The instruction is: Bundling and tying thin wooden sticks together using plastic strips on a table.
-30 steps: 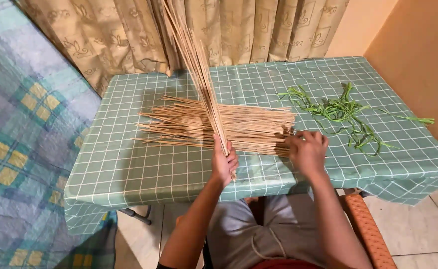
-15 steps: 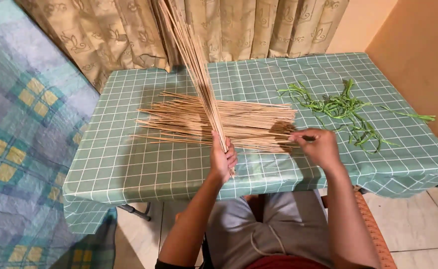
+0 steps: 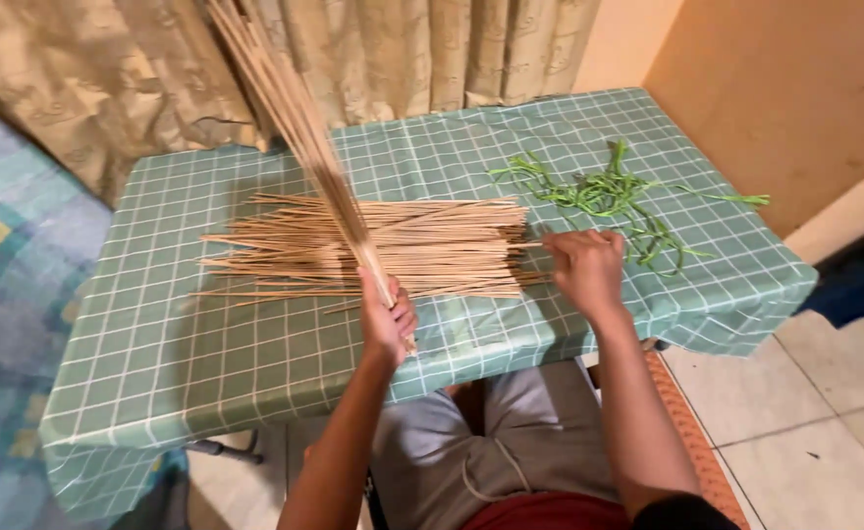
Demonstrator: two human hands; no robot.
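My left hand (image 3: 388,319) grips the lower end of a bundle of long thin tan sticks (image 3: 295,118) that slants up and away to the upper left. A flat pile of the same sticks (image 3: 432,240) lies across the middle of the table. My right hand (image 3: 581,267) rests at the pile's right end, fingers curled on the stick tips; I cannot tell whether it pinches one. Green leaf strips (image 3: 609,191) lie scattered just beyond my right hand.
The table wears a green checked cloth (image 3: 157,353). Beige curtains (image 3: 403,49) hang behind it and an orange wall (image 3: 776,88) stands at the right. A patterned blanket (image 3: 0,255) lies at the left. Tiled floor (image 3: 825,432) shows at the lower right.
My right hand has shifted right along the end of the lying pile. My left hand stays low at the table's front edge with the slanted bundle.
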